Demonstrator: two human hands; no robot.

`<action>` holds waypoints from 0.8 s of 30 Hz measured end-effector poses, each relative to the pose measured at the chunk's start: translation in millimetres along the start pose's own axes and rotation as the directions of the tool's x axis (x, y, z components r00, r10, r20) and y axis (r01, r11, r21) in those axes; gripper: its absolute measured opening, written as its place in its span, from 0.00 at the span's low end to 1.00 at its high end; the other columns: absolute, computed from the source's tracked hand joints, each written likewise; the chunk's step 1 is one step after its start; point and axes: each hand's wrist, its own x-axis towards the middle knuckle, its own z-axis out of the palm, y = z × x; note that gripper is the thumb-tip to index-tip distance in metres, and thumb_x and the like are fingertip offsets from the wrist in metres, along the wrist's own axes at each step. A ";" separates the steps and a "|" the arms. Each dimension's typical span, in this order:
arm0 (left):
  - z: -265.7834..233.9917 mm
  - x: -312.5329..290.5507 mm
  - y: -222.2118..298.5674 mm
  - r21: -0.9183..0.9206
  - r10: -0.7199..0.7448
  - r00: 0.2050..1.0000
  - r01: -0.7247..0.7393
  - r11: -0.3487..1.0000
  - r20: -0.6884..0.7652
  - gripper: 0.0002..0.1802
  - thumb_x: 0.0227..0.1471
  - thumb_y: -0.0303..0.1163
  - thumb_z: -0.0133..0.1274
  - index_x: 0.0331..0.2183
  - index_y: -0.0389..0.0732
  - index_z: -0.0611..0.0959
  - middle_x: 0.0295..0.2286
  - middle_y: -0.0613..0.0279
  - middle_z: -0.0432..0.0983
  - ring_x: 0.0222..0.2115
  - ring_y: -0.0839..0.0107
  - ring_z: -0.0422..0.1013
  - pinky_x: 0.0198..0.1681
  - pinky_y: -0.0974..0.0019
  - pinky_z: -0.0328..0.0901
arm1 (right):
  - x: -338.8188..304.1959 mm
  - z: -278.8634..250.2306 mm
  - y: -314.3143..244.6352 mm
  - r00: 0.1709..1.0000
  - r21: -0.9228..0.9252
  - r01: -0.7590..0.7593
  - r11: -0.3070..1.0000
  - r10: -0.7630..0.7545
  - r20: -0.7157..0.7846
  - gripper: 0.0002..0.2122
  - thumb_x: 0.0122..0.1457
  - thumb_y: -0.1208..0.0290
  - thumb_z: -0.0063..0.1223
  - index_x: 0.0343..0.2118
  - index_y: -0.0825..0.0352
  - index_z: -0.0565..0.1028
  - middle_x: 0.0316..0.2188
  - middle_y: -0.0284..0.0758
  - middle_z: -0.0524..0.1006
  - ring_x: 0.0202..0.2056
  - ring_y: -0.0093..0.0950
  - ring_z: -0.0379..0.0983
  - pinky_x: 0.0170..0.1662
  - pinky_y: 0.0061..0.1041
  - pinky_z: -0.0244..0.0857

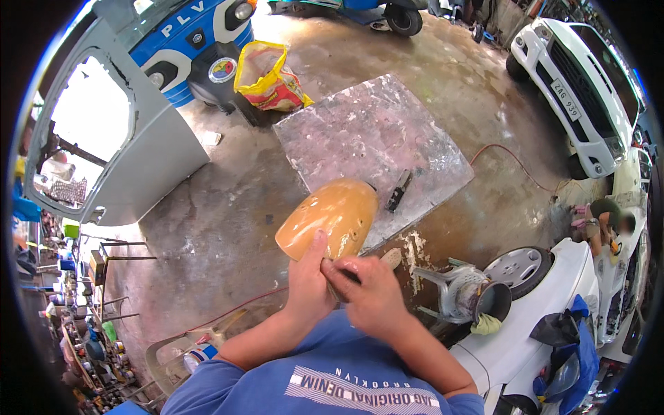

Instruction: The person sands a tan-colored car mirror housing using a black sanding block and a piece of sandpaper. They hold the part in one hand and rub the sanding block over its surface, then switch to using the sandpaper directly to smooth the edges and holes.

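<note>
A glossy tan-orange curved shell (325, 214), shaped like a car side-mirror cover, is held up in front of my body. My left hand (308, 280) grips its near edge, with the thumb lying on the outer surface. Close against that edge, my right hand (373, 290) has its fingers curled and pressed together beside the left hand. What the right fingers hold, if anything, is hidden. Beyond the shell, a dark-handled tool (399, 191) lies on a paint-stained square board (373, 124); its exact kind is unclear.
A grey car door (162, 155) stands at left, near a yellow-red bag (259, 93). At right are a stool (449, 282) bearing a metal can (493, 301), a wheel (515, 270), a white vehicle (581, 90) and another person (603, 225). A thin red hose (512, 153) crosses the floor.
</note>
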 end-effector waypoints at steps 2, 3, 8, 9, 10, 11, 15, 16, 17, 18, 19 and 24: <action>2.1 1.5 -4.3 -0.044 0.059 0.998 -0.058 0.997 0.028 0.22 0.67 0.36 0.45 0.57 0.36 0.68 0.52 0.54 0.72 0.53 0.60 0.70 0.56 0.55 0.66 | 0.5 0.7 17.2 0.999 -0.095 -0.051 0.994 0.049 -0.015 0.22 0.52 0.74 0.52 0.54 0.58 0.76 0.45 0.29 0.74 0.41 0.33 0.71 0.42 0.35 0.63; 3.4 3.2 -2.3 -0.092 0.032 0.999 -0.029 0.995 0.030 0.22 0.67 0.37 0.45 0.57 0.36 0.68 0.52 0.53 0.72 0.52 0.61 0.71 0.55 0.55 0.67 | 1.3 0.8 21.5 0.996 -0.127 -0.093 0.988 0.090 -0.030 0.22 0.52 0.74 0.52 0.53 0.58 0.76 0.45 0.29 0.74 0.41 0.33 0.71 0.42 0.35 0.63; 0.8 4.0 4.2 -0.032 -0.006 1.000 0.005 0.999 -0.027 0.22 0.67 0.37 0.44 0.57 0.36 0.69 0.52 0.53 0.72 0.52 0.60 0.71 0.55 0.54 0.67 | -2.1 12.7 9.6 0.993 -0.048 0.077 0.996 -0.081 -0.089 0.23 0.52 0.73 0.53 0.54 0.58 0.76 0.46 0.28 0.73 0.41 0.32 0.71 0.42 0.35 0.63; -0.5 4.4 4.2 -0.058 -0.003 1.000 0.002 0.998 -0.023 0.22 0.67 0.37 0.44 0.57 0.36 0.69 0.52 0.52 0.72 0.52 0.60 0.71 0.56 0.54 0.67 | -3.4 12.7 16.9 0.994 -0.050 0.066 0.997 -0.071 -0.089 0.23 0.52 0.73 0.53 0.54 0.57 0.76 0.47 0.28 0.73 0.42 0.32 0.70 0.43 0.34 0.63; -0.3 4.6 3.9 -0.075 0.010 1.000 -0.012 0.997 -0.023 0.22 0.67 0.37 0.44 0.56 0.36 0.69 0.51 0.52 0.72 0.51 0.60 0.71 0.55 0.54 0.67 | -5.9 15.1 26.3 0.995 -0.077 0.021 0.997 -0.028 -0.101 0.24 0.52 0.73 0.53 0.55 0.57 0.76 0.47 0.28 0.73 0.42 0.31 0.70 0.43 0.34 0.63; 1.5 5.7 2.9 -0.095 0.027 0.999 -0.029 0.995 -0.020 0.22 0.67 0.37 0.44 0.56 0.36 0.69 0.51 0.52 0.73 0.51 0.59 0.72 0.55 0.53 0.67 | -5.7 16.2 35.6 0.994 -0.104 -0.021 0.994 0.009 -0.113 0.24 0.51 0.73 0.53 0.55 0.57 0.76 0.47 0.28 0.73 0.43 0.31 0.70 0.43 0.33 0.63; 2.4 5.2 2.2 -0.042 0.049 0.998 -0.051 0.998 -0.050 0.22 0.67 0.37 0.44 0.57 0.36 0.68 0.51 0.51 0.72 0.51 0.58 0.71 0.55 0.53 0.67 | -3.4 12.2 12.7 0.994 -0.033 0.009 0.999 -0.012 -0.108 0.26 0.49 0.76 0.53 0.56 0.58 0.75 0.46 0.29 0.73 0.43 0.32 0.71 0.43 0.34 0.63; -1.8 5.4 1.7 -0.041 0.048 0.998 -0.050 0.998 -0.032 0.22 0.66 0.36 0.44 0.57 0.35 0.68 0.52 0.52 0.72 0.52 0.58 0.71 0.56 0.53 0.67 | -2.5 12.2 5.6 0.994 0.014 0.051 0.999 -0.050 -0.099 0.27 0.48 0.76 0.53 0.56 0.58 0.75 0.46 0.29 0.73 0.43 0.33 0.71 0.43 0.34 0.63; -5.6 5.6 1.1 -0.041 0.047 0.999 -0.047 0.998 -0.005 0.22 0.66 0.36 0.44 0.57 0.35 0.68 0.52 0.52 0.72 0.52 0.58 0.71 0.56 0.53 0.67 | -6.7 18.0 13.4 0.990 0.010 0.071 0.997 -0.069 -0.122 0.27 0.47 0.77 0.54 0.55 0.58 0.75 0.47 0.29 0.73 0.43 0.32 0.71 0.44 0.34 0.63; -7.0 6.3 0.5 -0.043 0.049 0.999 -0.048 0.998 0.022 0.22 0.66 0.36 0.44 0.57 0.35 0.68 0.52 0.52 0.72 0.52 0.58 0.70 0.56 0.53 0.66 | -11.1 23.4 27.2 0.990 -0.026 0.039 0.999 -0.042 -0.136 0.27 0.47 0.76 0.54 0.55 0.58 0.75 0.47 0.28 0.73 0.43 0.31 0.71 0.44 0.34 0.63; -5.3 6.3 0.3 -0.053 0.050 0.999 -0.049 0.997 0.019 0.22 0.66 0.35 0.44 0.57 0.35 0.68 0.52 0.52 0.72 0.53 0.58 0.70 0.57 0.52 0.66 | -15.5 27.8 42.5 0.989 -0.060 0.006 0.998 -0.015 -0.150 0.27 0.47 0.76 0.54 0.55 0.58 0.75 0.47 0.28 0.73 0.43 0.30 0.71 0.44 0.33 0.63; -0.8 5.2 2.3 -0.024 0.048 0.999 -0.048 0.999 -0.019 0.22 0.65 0.34 0.44 0.57 0.34 0.68 0.53 0.51 0.71 0.53 0.58 0.69 0.58 0.53 0.65 | -10.8 24.6 21.9 0.987 0.015 0.049 0.999 -0.046 -0.156 0.27 0.47 0.77 0.54 0.55 0.58 0.75 0.48 0.29 0.73 0.43 0.33 0.72 0.44 0.34 0.64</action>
